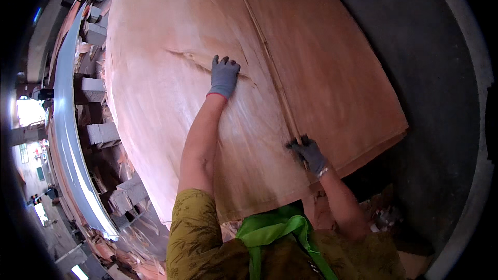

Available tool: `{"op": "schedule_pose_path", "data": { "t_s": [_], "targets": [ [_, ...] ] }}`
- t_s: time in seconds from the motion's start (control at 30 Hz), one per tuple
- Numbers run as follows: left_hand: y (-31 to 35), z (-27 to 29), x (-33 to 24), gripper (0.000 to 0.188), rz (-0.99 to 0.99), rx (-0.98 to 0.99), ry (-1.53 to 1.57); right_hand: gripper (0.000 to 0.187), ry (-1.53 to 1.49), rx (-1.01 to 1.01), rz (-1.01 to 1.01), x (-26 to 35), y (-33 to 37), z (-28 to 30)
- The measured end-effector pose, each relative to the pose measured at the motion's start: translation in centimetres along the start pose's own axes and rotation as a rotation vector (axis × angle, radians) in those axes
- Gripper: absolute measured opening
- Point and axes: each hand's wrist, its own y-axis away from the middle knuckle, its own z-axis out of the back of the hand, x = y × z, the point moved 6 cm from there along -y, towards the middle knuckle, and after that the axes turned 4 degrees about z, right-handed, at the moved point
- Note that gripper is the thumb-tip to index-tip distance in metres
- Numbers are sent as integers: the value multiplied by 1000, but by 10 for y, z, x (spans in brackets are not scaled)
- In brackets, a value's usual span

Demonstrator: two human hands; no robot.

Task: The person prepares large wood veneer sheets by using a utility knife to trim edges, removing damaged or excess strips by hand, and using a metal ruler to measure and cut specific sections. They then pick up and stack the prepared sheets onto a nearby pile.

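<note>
- Thin reddish-tan wood veneer sheet lies spread from 12 to 6 o'clock across the middle of the view, its near edge just in front of the person's body; layered edges show at 4 o'clock.
- Bright green knotted cloth sits on the person's front at 6 o'clock, between an olive patterned left sleeve at 7 and its right counterpart at 5.
- Right hand, in a grey glove with dark fingertips, is at 4 o'clock, slightly blurred. Its fingers bend over the near end of a long, narrow brown wooden strip; whether its grip is clenched on that strip, I cannot tell.
- That strip runs along the veneer from 4 o'clock up to 12.
- Left hand, in a matching grey glove with a red cuff edge, rests palm down on the veneer at 11 o'clock. Its grip is released, the fingers slightly spread.
- Long ragged split with paler wood showing inside crosses the veneer there, passing beside and under the left hand.
- Dark grey smooth surface stretches beyond the sheet from 1 to 4 o'clock.
- Pale grey rectangular blocks line the sheet's other side from 8 to 11 o'clock.
- Shiny grey metal band curves past them at 9 o'clock.
</note>
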Motion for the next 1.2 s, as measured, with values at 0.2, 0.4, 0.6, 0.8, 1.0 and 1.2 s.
{"op": "schedule_pose_path", "data": {
  "t_s": [0.2,0.4,0.6,0.8,1.0,1.2],
  "targets": [
    [5,1,-15,15,-150,61,-68,27,-129,184,177,87,-116,-59],
    [-8,10,16,14,-27,-101,-44,38,-150,215,118,97,-185,-80],
    [72,64,83,15,227,-281,-80,28,-185,117,88,105,-168,-94],
    [302,61,122,12,467,-106,-41,29,395,-326,501,87,-127,-9],
    [709,82,110,18,1719,-204,124,15,543,-326,585,41,-30,8],
    [854,78,-50,23,2206,24,474,20,128,-37,263,23,50,-65]
  ]
}}
